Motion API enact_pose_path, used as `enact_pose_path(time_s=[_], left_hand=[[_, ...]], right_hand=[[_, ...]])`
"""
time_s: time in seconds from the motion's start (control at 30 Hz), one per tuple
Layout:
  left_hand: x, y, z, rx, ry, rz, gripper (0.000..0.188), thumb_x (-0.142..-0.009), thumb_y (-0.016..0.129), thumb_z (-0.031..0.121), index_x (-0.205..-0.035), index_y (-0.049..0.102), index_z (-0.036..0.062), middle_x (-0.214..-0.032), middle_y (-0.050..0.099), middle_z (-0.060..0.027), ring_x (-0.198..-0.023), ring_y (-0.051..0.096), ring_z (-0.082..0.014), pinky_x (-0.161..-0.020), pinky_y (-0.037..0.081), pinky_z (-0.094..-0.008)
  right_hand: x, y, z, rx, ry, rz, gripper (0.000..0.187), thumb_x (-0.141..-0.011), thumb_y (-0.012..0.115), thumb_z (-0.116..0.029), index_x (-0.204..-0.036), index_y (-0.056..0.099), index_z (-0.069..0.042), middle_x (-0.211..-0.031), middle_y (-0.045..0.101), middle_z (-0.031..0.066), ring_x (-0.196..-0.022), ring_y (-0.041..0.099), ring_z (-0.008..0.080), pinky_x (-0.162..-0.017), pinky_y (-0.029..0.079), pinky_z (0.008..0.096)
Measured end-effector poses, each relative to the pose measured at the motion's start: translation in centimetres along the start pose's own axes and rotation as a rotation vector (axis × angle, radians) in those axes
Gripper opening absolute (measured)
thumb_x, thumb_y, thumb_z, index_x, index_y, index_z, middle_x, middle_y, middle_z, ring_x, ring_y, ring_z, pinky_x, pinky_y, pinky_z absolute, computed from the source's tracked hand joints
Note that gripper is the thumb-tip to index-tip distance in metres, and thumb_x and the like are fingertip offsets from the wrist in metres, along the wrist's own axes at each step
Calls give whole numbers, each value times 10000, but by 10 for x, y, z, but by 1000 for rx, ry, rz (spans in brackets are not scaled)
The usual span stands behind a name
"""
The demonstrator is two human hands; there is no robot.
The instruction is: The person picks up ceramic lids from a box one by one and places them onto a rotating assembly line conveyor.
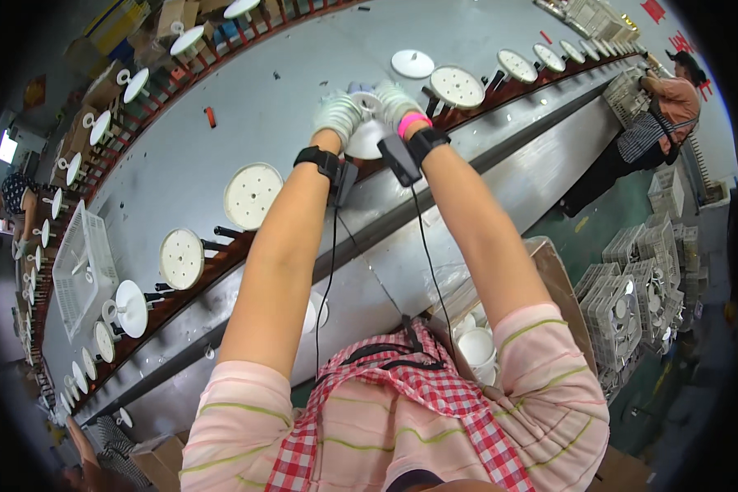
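Observation:
My left hand (336, 117) and my right hand (397, 103), both in white gloves, meet in front of me over the rack line. Between them is a white round disc (367, 141) with a raised ring-like part, and the fingers of both hands are closed around its far side. My fingertips are partly hidden behind it. Just right of my right hand stands a white perforated disc (457, 87) on a black peg. Beyond that, a white disc with a small centre knob (412, 63) lies flat on the grey surface.
More perforated discs (253, 195) stand on pegs along the curved rack. A white plastic basket (72, 283) sits at left. By my right side is a cardboard box holding white cups (477, 348). Stacked crates (631, 299) and a co-worker (660, 115) are at right.

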State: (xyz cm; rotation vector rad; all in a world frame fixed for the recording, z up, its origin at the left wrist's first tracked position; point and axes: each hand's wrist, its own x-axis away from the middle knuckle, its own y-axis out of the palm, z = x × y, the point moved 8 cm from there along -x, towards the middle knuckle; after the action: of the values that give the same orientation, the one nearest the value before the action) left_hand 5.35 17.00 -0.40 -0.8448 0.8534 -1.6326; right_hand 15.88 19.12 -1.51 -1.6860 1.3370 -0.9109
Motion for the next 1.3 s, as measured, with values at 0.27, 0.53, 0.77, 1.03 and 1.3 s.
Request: enact_pose_path(time_s=[0.27,0.53,0.77,1.03,1.3], left_hand=[[5,-18,-58,-184,20,168,298,-788,567,301,-999,666,115,-961,637,-200,-884,618,-358,-752,510,-416],[56,-104,-132,228,-131,311,352,-729,591,162,-1057,608,35,-798,631,-134,-687,597,-233,-634,494,-341],[134,-105,-123,191,5,781,398,-826,515,237,-1169,546,37,-1093,577,-215,-999,566,-304,-869,431,-382],[240,-95,-122,-46,-7,686,541,-851,540,262,-1268,390,-48,-1314,348,-293,-1200,368,-424,-991,321,-452],[286,-74,-137,85,-81,768,436,-832,548,83,-1244,440,-13,-1320,340,-243,-1116,454,-330,-926,395,-383]], right_hand=[[16,13,-49,47,-134,157,407,-813,532,-320,-1089,601,-29,-1103,590,202,-1020,568,354,-868,457,392],[251,-30,31,-888,14,-572,413,-909,461,-385,-933,647,-17,-769,647,77,-626,598,135,-616,488,243],[455,131,271,252,602,-281,390,-795,593,-399,-1039,605,-95,-766,644,125,-675,588,283,-701,478,358],[493,124,237,38,848,322,193,-819,553,-128,-1004,610,-122,-857,630,142,-747,588,324,-692,449,399],[405,-39,213,-920,456,1163,325,-890,583,-296,-1030,600,-4,-963,575,5,-818,528,96,-721,454,239]])
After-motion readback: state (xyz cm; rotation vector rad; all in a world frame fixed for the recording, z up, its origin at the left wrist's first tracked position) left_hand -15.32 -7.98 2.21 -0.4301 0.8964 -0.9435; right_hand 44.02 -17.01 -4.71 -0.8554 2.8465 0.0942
